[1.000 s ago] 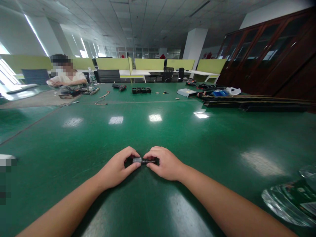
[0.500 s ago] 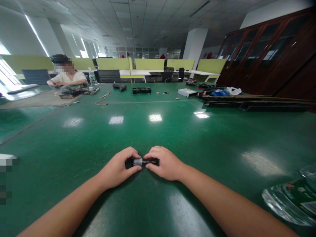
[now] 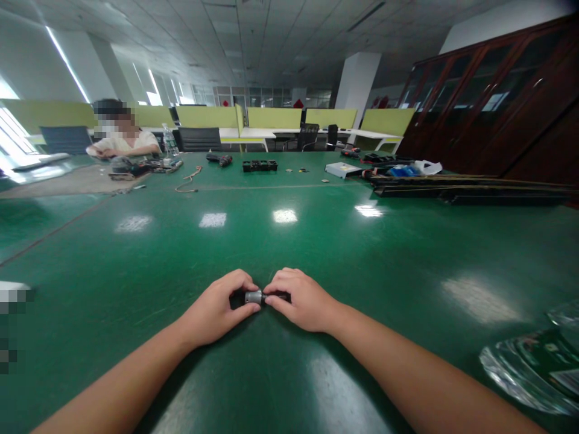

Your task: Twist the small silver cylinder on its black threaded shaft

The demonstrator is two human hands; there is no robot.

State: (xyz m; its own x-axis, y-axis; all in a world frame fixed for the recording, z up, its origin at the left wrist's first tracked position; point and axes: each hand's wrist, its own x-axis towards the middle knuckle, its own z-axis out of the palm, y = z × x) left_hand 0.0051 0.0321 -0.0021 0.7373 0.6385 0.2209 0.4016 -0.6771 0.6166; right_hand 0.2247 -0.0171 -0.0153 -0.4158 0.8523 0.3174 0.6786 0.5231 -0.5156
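Low over the green table, near its front edge, is a small silver cylinder [image 3: 254,297] with a dark, ridged shaft pointing right. Its exact kind is too small to tell. My left hand [image 3: 219,310] is closed around the cylinder, thumb in front and forefinger behind. My right hand [image 3: 301,299] pinches the shaft just right of the cylinder, its thumb and fingers covering most of it. Both forearms reach in from the bottom corners of the view.
A clear plastic bottle [image 3: 534,371] lies at the right edge. Across the green table [image 3: 289,241] are a power drill [image 3: 219,160], a black bracket-like part [image 3: 260,166], a silver box [image 3: 342,170] and long black bars [image 3: 452,187]. A person [image 3: 124,141] sits at the far left.
My right thumb and fingers have shifted slightly and closed on the shaft, so less of it shows. My left hand and the cylinder have hardly moved.
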